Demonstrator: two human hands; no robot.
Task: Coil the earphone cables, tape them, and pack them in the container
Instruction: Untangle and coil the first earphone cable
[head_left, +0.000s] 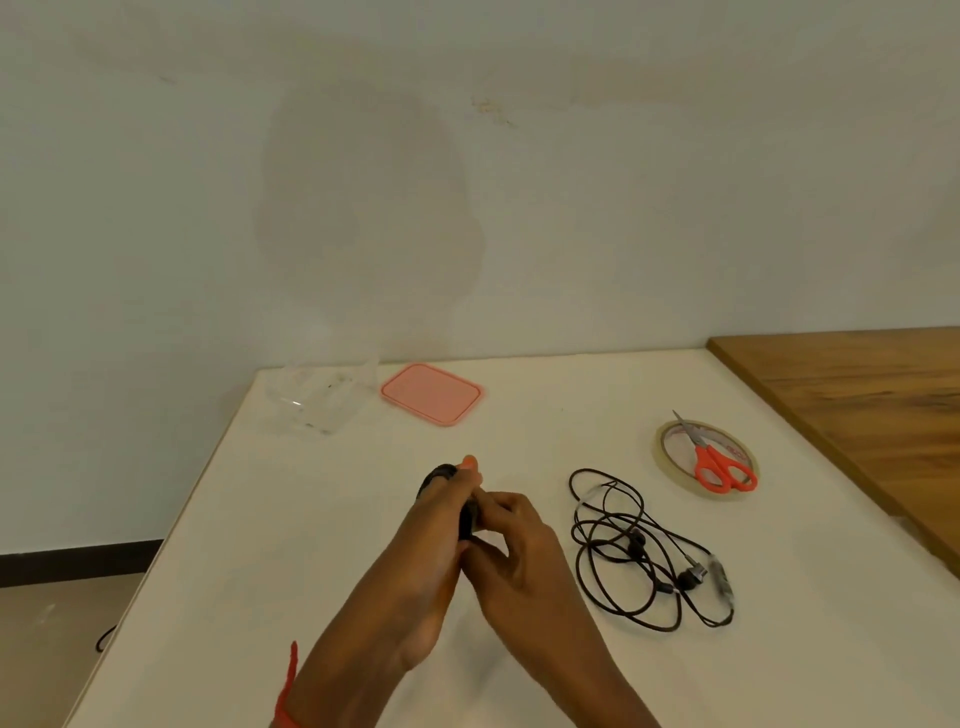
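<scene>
Holding a dark coiled earphone cable (440, 477) above the white table (311, 519), we curl our left hand (426, 561) round it while our right hand (519, 545) pinches its side. A loose earphone (636, 540) lies just right, near the tape roll (664, 441) bearing orange scissors (719, 467); the clear container (317, 400) and pink lid (431, 393) sit far back.

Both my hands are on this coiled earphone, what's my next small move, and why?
Probably pinch the coiled earphone in your left hand and reach your right hand to the tape roll under the scissors: the coil looks wound and no tape shows on it.
</scene>
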